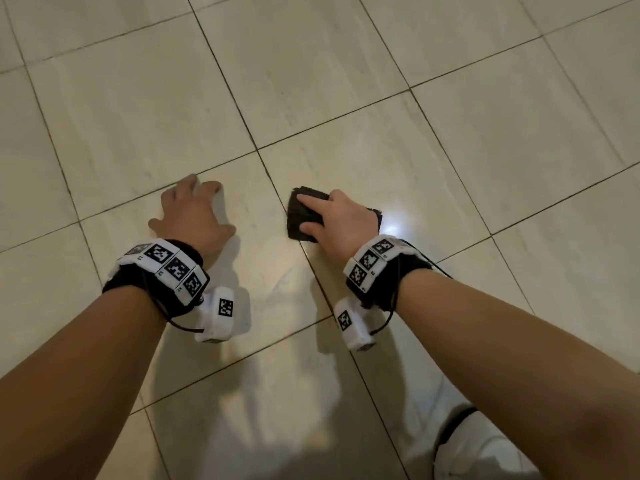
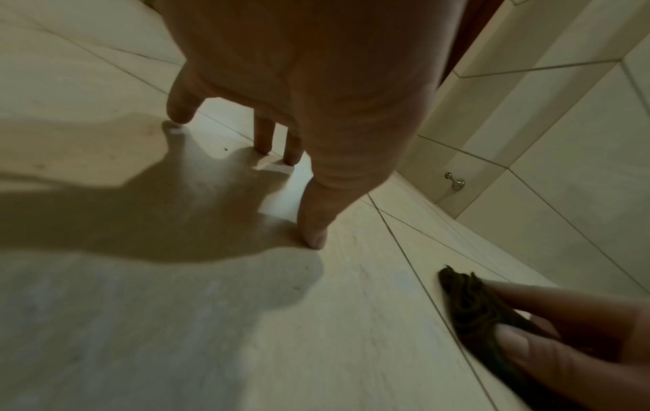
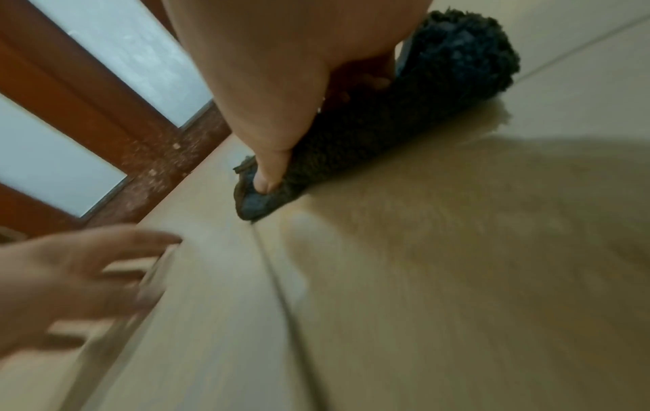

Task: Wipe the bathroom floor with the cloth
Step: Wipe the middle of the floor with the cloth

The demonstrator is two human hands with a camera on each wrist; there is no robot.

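Note:
A dark, nubbly cloth lies bunched on the cream tiled floor, across a grout line. My right hand holds it down, with fingers over its top and the thumb against its near edge. The right wrist view shows that thumb dug into the cloth and the fingers curled into the pile. My left hand is off the cloth, to its left, with fingertips spread on bare tile. In the left wrist view those fingertips touch the floor, and the cloth lies at lower right.
A brown wooden door with frosted panels stands beyond the hands. A tiled wall carries a small metal doorstop near floor level. A white garment with a dark band lies at the bottom right. Bare tiles stretch ahead.

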